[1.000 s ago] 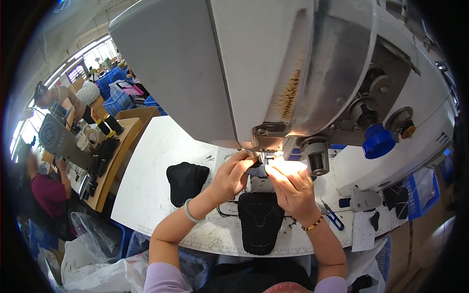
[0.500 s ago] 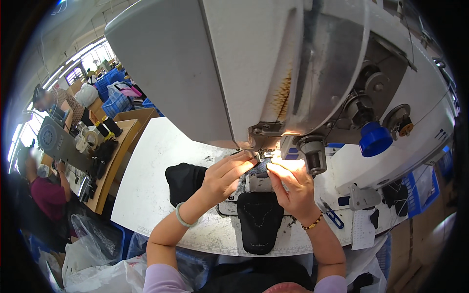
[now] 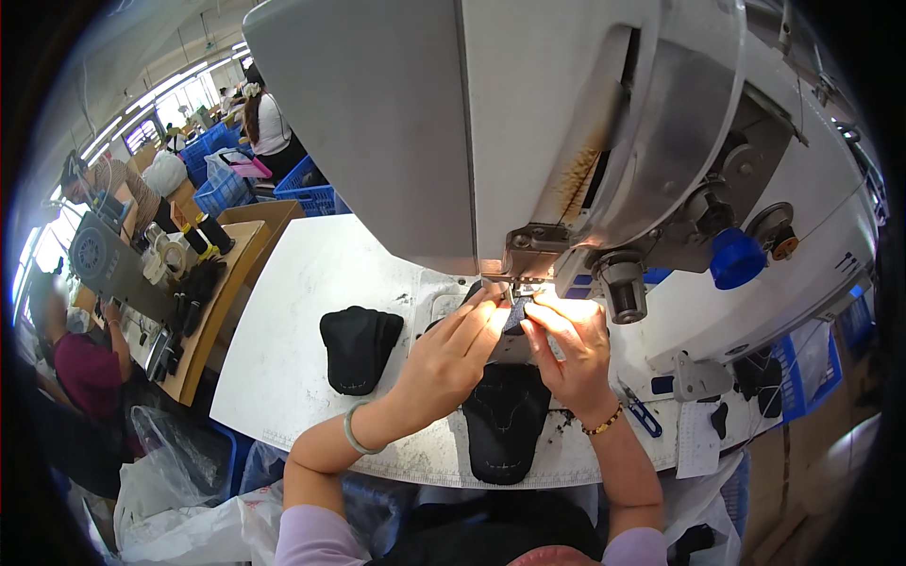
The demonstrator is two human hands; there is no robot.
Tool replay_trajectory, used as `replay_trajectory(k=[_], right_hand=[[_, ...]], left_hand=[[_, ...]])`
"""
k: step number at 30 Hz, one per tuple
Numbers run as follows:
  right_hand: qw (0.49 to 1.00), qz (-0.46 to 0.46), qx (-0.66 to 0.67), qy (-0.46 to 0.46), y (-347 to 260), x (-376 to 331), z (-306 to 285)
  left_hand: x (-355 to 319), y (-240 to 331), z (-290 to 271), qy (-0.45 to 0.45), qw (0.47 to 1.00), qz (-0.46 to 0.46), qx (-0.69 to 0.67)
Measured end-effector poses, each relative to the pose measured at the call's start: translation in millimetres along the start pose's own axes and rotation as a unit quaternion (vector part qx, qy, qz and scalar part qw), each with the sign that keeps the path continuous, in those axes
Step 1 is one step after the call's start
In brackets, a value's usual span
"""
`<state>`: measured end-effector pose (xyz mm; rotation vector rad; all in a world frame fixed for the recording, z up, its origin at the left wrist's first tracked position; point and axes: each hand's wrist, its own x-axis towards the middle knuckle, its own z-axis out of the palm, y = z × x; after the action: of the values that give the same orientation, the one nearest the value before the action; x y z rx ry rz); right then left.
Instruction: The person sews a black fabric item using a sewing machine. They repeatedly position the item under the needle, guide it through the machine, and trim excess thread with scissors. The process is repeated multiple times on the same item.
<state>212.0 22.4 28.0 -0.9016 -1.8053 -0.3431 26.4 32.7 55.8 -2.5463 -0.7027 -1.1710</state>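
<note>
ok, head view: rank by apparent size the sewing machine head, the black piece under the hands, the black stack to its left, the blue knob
1. sewing machine head, nearest the camera, so inflated
2. black piece under the hands
3. black stack, only slightly smaller; close call
4. blue knob

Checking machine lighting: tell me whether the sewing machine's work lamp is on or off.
On. A bright glow falls on the right hand and dark fabric piece beneath the sewing machine head.

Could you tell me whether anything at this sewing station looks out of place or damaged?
Nothing stands out. Both hands, left hand and right hand, hold a dark fabric piece under the sewing machine; a stack of black pieces lies neatly on the table.
</note>
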Motion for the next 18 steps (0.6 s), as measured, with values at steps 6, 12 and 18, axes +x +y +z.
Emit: replay_trajectory(k=[6,12,18], right_hand=[[1.000,0.012,-0.003,0.015,0.1,0.0,2.8],[1.000,0.006,0.012,0.020,0.7,-1.3,5.7],[0.993,-0.114,-0.020,0.030,-6.2,-14.3,3.7]], left_hand=[[-8.8,-20.5,0.9,0.056,0.972,-0.135,-0.183],[-7.0,-75.5,30.2,-0.055,0.675,-0.449,-0.583],[-4.9,-37.4,9.7,0.007,0.524,-0.479,-0.704]])
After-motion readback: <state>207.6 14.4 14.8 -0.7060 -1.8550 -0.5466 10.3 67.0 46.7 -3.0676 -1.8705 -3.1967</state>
